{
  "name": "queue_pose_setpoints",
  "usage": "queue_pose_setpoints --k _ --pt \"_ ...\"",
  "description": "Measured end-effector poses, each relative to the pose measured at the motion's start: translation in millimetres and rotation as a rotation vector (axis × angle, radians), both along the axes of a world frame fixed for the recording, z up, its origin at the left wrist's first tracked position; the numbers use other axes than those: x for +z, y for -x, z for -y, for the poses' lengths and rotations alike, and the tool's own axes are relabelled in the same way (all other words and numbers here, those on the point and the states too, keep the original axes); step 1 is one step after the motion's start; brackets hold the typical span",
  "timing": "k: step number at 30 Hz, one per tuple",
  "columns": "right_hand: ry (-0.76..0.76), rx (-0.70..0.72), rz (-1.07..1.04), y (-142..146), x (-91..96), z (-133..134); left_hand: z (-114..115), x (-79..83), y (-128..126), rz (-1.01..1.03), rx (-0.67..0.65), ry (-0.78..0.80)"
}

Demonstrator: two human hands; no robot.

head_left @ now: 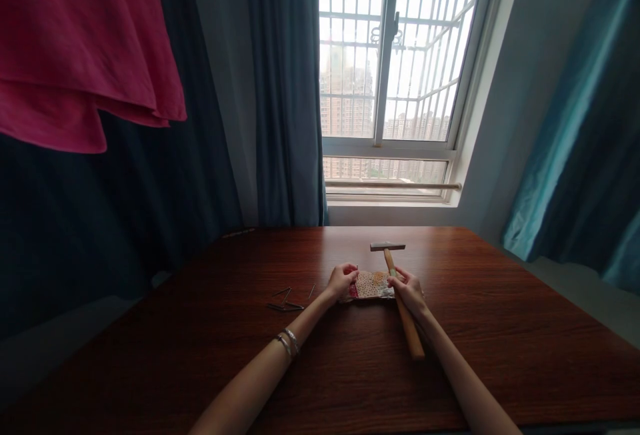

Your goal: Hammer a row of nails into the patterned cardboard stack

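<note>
A hammer [411,331] with a wooden handle and a narrow metal head is gripped in my right hand [409,289], its head raised toward the window and its handle slanting down toward me. My left hand [343,280] is closed in a pinch around a thin, dark nail [357,267] standing at the left end of a small board. That pale board [373,284] is dotted with many dark holes and has reddish and whitish patches at its ends. It lies between my hands, its right end partly behind the hammer and my right hand.
Several loose nails [286,306] lie on the brown wooden table [330,375], left of my left hand. Beyond the far table edge are a barred window [385,88] and blue curtains [285,88]. A pink cloth [85,48] hangs at upper left.
</note>
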State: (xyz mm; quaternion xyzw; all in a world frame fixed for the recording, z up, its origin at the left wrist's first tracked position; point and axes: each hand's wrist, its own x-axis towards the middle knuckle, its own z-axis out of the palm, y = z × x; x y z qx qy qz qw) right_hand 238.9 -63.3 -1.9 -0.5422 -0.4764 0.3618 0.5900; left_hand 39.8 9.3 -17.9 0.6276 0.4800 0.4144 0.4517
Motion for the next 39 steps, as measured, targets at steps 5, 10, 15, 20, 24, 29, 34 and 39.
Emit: queue_pose_setpoints --k 5,10,15,20,24,29,34,39 --pt "-0.012 0.012 0.007 6.7 4.3 9.7 -11.4 -4.3 1.4 0.118 0.005 0.007" --pt "0.001 0.031 -0.026 10.2 6.8 14.1 -10.2 -2.9 1.2 -0.056 0.010 -0.045" --pt "0.020 0.009 -0.026 10.2 8.9 13.6 -4.9 4.0 1.3 -0.216 -0.016 -0.156" --pt "0.032 0.012 -0.012 9.8 11.2 14.5 -2.8 7.8 1.7 -0.238 0.008 -0.116" --pt "0.031 0.007 -0.010 9.2 9.9 14.3 -1.1 8.5 2.3 -0.258 -0.012 -0.112" --pt "0.040 0.006 -0.015 8.4 7.7 12.8 5.1 11.2 3.1 -0.310 0.034 -0.175" --pt "0.030 0.007 -0.010 8.5 8.6 13.3 6.0 9.6 1.9 -0.310 0.052 -0.181" --pt "0.041 -0.006 0.004 8.3 8.7 13.5 7.2 10.6 2.0 -0.279 0.041 -0.206"
